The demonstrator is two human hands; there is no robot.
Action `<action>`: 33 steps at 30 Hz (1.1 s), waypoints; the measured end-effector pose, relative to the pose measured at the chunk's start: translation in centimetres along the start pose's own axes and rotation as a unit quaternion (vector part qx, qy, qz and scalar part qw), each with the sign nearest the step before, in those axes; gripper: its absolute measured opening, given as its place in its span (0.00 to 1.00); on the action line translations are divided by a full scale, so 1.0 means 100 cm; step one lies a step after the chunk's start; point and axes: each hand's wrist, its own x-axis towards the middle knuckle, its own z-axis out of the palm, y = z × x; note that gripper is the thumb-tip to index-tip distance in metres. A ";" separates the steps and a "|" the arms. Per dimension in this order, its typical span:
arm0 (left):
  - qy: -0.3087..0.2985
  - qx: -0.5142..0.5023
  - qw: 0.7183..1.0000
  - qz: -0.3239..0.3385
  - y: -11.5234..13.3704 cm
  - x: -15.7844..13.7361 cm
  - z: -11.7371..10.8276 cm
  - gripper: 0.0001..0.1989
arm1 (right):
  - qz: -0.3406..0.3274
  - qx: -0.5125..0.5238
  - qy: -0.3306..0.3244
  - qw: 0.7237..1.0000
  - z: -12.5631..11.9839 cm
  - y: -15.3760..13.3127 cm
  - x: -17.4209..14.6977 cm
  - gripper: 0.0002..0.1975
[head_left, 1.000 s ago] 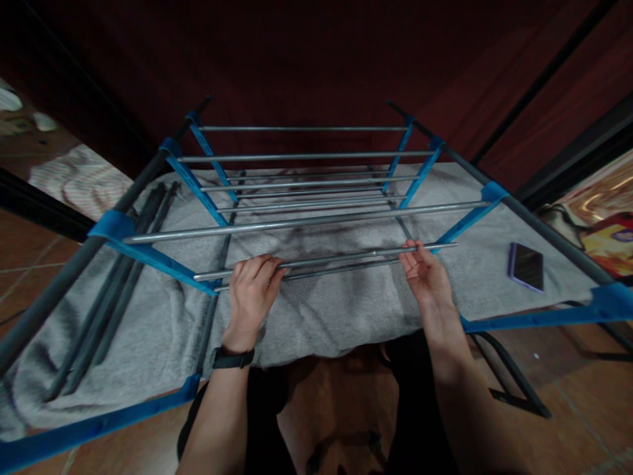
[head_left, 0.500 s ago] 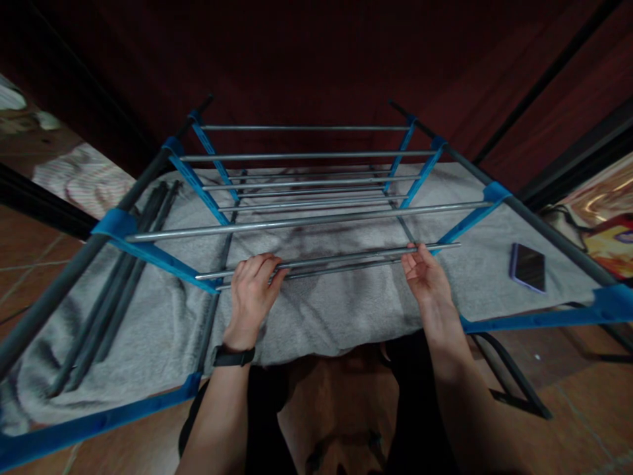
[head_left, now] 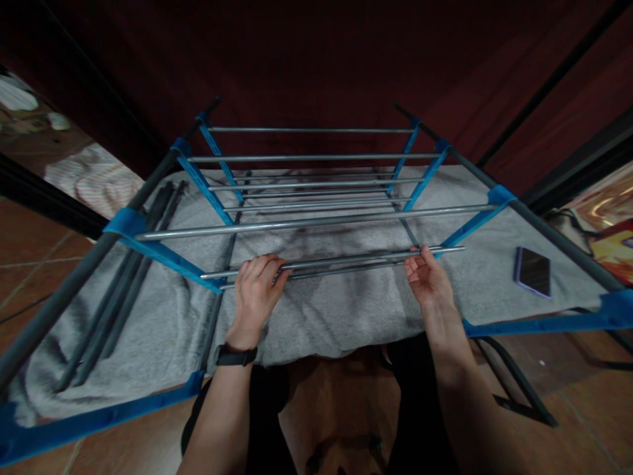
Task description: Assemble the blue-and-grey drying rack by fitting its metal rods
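Over fuzzy cloth (head_left: 341, 310), both hands (head_left: 258, 289) (head_left: 428, 278) hold a slim metal rod (head_left: 346, 259).

The left hand (head_left: 260, 284), with a black band (head_left: 236, 356) on its wrist, curls over a thin, round, silvery metal bar (head_left: 346, 259), while the fingertips of the right hand (head_left: 428, 277) pinch the same bar nearer its right end. Farther off, more such bars span between flat blue plastic brackets (head_left: 171, 260) on the left and right of a dark grey tubular frame (head_left: 64, 293). A fluffy grey blanket (head_left: 336, 316) lies beneath, bearing loose dark grey tubes (head_left: 119, 290) at left and a dark-screened, purple-edged phone (head_left: 534, 272) at right.
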 end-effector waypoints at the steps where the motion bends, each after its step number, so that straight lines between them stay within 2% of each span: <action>1: -0.001 0.000 1.000 0.001 0.000 0.000 0.000 0.08 | -0.001 0.001 0.001 1.000 0.000 0.000 0.000 0.04; 5: -0.006 0.006 1.000 -0.002 0.000 -0.001 0.000 0.08 | -0.002 0.006 0.006 1.000 0.002 -0.001 0.000 0.05; 10: -0.008 0.006 1.000 -0.009 0.001 0.000 0.000 0.08 | -0.011 0.002 -0.026 1.000 0.000 -0.002 -0.001 0.03; 16: -0.010 0.008 1.000 -0.014 0.003 0.001 -0.001 0.08 | -0.055 0.001 -0.051 0.997 0.000 0.001 -0.004 0.05; 27: -0.020 -0.003 0.999 -0.031 0.004 0.000 -0.003 0.11 | -0.032 -0.010 -0.018 0.999 -0.003 0.001 -0.001 0.09; 33: -0.013 0.009 1.000 -0.019 0.002 -0.002 -0.002 0.09 | -0.037 -0.015 -0.015 0.999 -0.001 0.001 -0.002 0.08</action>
